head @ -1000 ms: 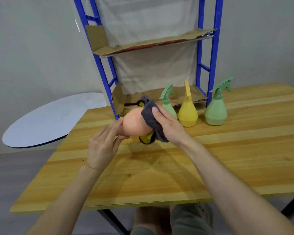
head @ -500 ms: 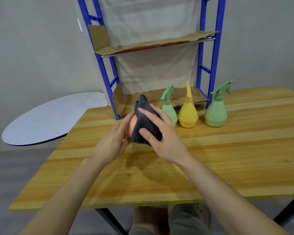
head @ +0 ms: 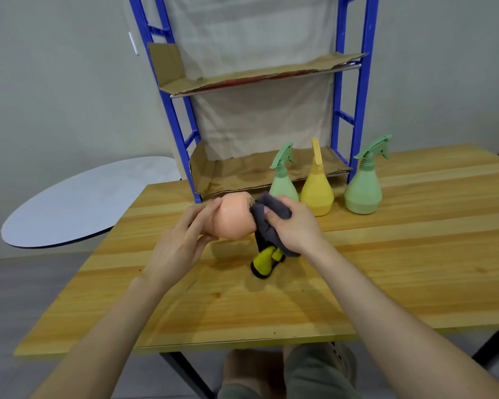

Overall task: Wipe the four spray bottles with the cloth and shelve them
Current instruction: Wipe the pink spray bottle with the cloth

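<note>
My left hand (head: 182,240) holds a peach-coloured spray bottle (head: 234,217) tipped on its side above the table, base toward me. Its yellow and black trigger head (head: 265,262) points down and to the right. My right hand (head: 294,223) presses a dark grey cloth (head: 268,223) against the bottle's neck end. Three more bottles stand upright at the foot of the shelf: a small green one (head: 283,182), a yellow one (head: 317,188) and a larger green one (head: 363,188).
A blue metal shelf rack (head: 357,116) with cardboard-lined shelves stands at the back of the wooden table (head: 386,269); its lower shelf (head: 242,174) is at table level, the upper one (head: 257,74) higher. A round grey tabletop (head: 78,203) lies to the left.
My right hand and the cloth have slid from over the bottle's body to its neck end, uncovering the peach body and the trigger head.
</note>
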A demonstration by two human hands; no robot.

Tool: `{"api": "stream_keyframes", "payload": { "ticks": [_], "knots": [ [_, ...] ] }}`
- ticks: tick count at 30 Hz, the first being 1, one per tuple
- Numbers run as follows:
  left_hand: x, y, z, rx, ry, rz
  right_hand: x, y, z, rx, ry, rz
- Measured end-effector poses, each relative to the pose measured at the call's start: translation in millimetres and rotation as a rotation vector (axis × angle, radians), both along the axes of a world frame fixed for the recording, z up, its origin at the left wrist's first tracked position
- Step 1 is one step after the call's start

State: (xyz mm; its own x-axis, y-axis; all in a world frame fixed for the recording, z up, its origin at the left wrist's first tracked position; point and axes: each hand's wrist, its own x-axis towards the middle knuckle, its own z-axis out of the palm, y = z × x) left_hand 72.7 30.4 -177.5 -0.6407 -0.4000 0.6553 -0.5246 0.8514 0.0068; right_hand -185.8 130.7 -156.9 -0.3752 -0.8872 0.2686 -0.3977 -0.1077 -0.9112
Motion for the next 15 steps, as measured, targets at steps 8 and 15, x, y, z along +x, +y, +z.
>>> {"api": "stream_keyframes", "payload": {
  "ticks": [8,15],
  "knots": [
    [-35,-7,84,-0.127,-0.636,0.176,-30,17,-19,-0.019,0.323,-0.188],
    [-86,-7,124,0.368,-0.623,0.182,-32,23,-60,0.365,0.898,0.035]
  ]
}}
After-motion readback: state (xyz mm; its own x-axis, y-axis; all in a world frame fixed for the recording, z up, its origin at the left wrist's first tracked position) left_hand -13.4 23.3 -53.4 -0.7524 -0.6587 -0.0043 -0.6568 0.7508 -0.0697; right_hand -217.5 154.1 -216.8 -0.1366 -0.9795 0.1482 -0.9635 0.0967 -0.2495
